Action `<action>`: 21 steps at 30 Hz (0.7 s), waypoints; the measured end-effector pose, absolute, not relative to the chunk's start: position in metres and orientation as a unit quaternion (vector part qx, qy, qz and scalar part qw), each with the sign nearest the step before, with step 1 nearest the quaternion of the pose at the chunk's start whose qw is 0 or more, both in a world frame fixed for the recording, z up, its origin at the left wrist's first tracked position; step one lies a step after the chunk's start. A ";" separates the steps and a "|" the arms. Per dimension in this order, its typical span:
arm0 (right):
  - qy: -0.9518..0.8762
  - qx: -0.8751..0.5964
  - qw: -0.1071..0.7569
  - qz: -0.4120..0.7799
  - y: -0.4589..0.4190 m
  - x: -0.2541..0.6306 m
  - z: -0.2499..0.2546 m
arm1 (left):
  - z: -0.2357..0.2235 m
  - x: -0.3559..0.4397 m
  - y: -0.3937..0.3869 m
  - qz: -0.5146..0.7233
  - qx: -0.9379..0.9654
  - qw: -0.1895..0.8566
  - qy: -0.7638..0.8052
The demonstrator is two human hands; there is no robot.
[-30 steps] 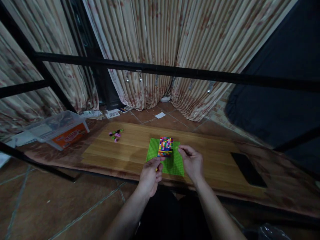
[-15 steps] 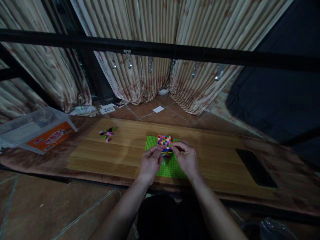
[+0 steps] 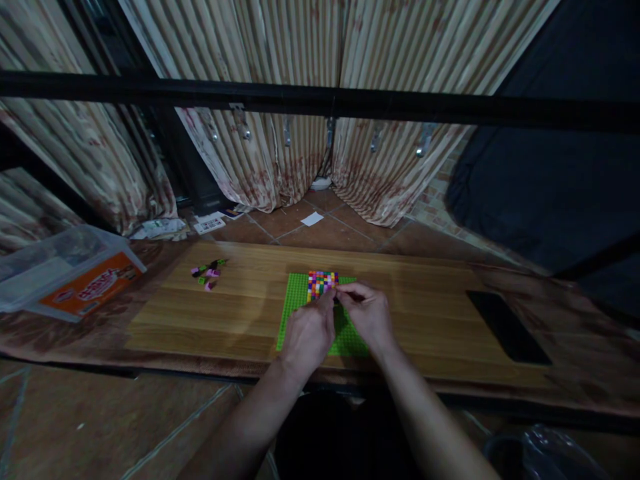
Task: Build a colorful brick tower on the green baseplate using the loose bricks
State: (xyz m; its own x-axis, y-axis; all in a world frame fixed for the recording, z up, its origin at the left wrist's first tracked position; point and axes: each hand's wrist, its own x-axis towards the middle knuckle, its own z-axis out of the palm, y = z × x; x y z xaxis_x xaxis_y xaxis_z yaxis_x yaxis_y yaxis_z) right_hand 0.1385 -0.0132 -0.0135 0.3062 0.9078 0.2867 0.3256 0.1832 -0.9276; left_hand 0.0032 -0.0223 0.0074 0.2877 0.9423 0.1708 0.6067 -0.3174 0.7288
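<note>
A green studded baseplate (image 3: 295,313) lies on the wooden board, with a block of small multicoloured building bricks (image 3: 321,281) at its far part. My left hand (image 3: 307,330) is over the near side of the block, fingers curled and closed, hiding its lower part. My right hand (image 3: 369,315) comes in from the right, thumb and forefinger pinched close to the left fingertips. Something small and dark shows between the fingertips of both hands, too small to name. Whether either hand grips the block itself cannot be seen.
Several loose pink, green and dark bricks (image 3: 213,273) lie at the board's left. A clear plastic box (image 3: 100,257) with an orange label stands further left. A black phone-like slab (image 3: 507,327) rests at the right. A dark metal bar (image 3: 300,97) crosses in front of curtains.
My left hand has shifted up and rightward over the block's near side, covering coloured bricks that showed before. My right hand stays pinched close by. The whole view has shifted slightly.
</note>
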 end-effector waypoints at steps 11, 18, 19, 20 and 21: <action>-0.373 -0.555 0.642 0.375 -0.006 0.131 -0.022 | 0.003 0.005 -0.022 0.281 0.784 0.230 0.504; -0.344 -0.544 0.667 0.374 -0.013 0.128 -0.007 | 0.009 0.000 -0.018 0.446 0.627 0.403 0.496; -0.342 -0.543 0.672 0.368 -0.017 0.128 -0.002 | 0.011 -0.005 -0.019 0.485 0.550 0.476 0.485; -0.341 -0.543 0.678 0.360 -0.022 0.128 0.003 | 0.013 -0.010 -0.020 0.511 0.459 0.559 0.463; -0.341 -0.544 0.682 0.351 -0.029 0.127 0.009 | 0.014 -0.016 -0.023 0.523 0.358 0.642 0.430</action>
